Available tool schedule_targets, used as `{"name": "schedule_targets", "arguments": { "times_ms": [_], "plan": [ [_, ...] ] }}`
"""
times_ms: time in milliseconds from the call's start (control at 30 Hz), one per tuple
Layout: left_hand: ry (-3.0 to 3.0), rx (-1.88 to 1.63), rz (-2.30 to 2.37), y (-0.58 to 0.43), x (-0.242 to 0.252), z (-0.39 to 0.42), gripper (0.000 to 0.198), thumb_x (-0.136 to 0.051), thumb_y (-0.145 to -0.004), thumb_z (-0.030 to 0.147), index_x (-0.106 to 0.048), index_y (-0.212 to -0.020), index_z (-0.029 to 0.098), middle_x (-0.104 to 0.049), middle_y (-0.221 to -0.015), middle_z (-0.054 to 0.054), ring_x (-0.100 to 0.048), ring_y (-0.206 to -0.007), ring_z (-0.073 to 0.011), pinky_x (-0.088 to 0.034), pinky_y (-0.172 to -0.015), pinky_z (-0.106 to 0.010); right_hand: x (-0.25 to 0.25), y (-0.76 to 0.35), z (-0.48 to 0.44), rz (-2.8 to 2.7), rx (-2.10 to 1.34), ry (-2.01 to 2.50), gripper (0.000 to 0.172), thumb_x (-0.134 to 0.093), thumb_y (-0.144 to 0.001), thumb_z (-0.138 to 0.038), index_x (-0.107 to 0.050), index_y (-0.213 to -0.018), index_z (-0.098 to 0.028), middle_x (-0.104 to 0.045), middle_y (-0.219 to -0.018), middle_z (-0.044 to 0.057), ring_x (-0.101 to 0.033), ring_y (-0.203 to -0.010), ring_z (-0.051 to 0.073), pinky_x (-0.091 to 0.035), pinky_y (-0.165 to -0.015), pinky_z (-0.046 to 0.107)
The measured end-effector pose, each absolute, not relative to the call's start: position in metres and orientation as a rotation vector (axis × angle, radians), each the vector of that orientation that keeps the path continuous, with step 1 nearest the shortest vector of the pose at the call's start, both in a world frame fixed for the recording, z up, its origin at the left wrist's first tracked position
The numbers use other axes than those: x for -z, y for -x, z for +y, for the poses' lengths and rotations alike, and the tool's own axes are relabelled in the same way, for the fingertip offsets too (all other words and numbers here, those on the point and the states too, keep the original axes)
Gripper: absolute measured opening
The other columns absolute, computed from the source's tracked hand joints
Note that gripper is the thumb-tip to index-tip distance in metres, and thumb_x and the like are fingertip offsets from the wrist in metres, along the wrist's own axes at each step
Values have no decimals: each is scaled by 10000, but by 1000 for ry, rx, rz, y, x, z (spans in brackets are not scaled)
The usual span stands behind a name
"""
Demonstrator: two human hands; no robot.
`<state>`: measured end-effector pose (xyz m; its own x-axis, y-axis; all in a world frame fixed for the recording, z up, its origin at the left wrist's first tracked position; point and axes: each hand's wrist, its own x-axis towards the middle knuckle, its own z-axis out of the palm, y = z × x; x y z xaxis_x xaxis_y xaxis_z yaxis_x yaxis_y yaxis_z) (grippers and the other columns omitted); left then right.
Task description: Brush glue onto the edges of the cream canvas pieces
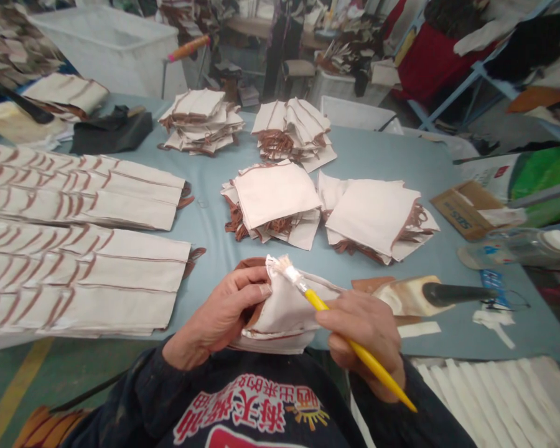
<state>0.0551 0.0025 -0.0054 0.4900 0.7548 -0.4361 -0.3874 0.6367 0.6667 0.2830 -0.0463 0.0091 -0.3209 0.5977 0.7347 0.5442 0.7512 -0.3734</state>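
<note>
Head view: Pressing bristles to a cloth corner, risking smears

Pinching the white cloth piece [292,305] near its top corner, with thumb and fingers of the left hand [221,311] almost together, over the near edge of the table [205,218]. Gripping the yellow handle of the brush [316,301] in the right hand [368,326], with fingers curled around it. Touching that same corner with the pale bristles. Cannot tell whether wet or dry at the tip.

Could smear the cloth's outer face, if pressing too hard and splaying the bristles past the edge. Could also dab the left thumb, being so close to the bristles, then leave marks wherever gripping next. Might lose the fold or pull the edge crooked, from pinching at one corner only. Might spot the nearest stack [277,196] at the middle of the table, if flicking the brush forward. Seems less likely to harm the cloth rows [135,264] along the table's left side, or to knock the bottle [513,249] near its right end, unless swinging wide
</note>
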Motion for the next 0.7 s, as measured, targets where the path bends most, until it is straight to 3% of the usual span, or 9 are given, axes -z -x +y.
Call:
{"name": "schedule_targets", "arguments": {
  "times_ms": [367, 533, 700],
  "plan": [
    [-586, -709, 842, -56, 9, 1, 307, -939, -699, 346, -864, -907, 133, -740, -760, -43, -631, -675, -113, -491, -638, -169, 6, -297, -49, -2020, -33, 849, 225, -483, -1114, -259, -688, -1080, -173, -738, -789, 39, -652, -628, 136, -492, -586, 277],
    [-686, -685, 882, -59, 13, -2, 357, -895, -748, 382, -843, -1009, 144, -691, -716, -7, -544, -601, -94, -424, -580, -183, -4, -284, -49, -2002, -30, 893, 211, -501, -1092, -241, -695, -1045, -175, -699, -708, 15, -618, -577, 141, -483, -547, 285],
    [-792, -679, 912, -62, 13, -4, 311, -873, -777, 362, -831, -1010, 160, -716, -752, -9, -603, -685, -130, -485, -668, -213, -11, -245, -46, -1869, -70, 875, 228, -468, -1113, -286, -668, -1032, -215, -716, -710, -4, -644, -565, 137, -522, -536, 278]
  ]
}}
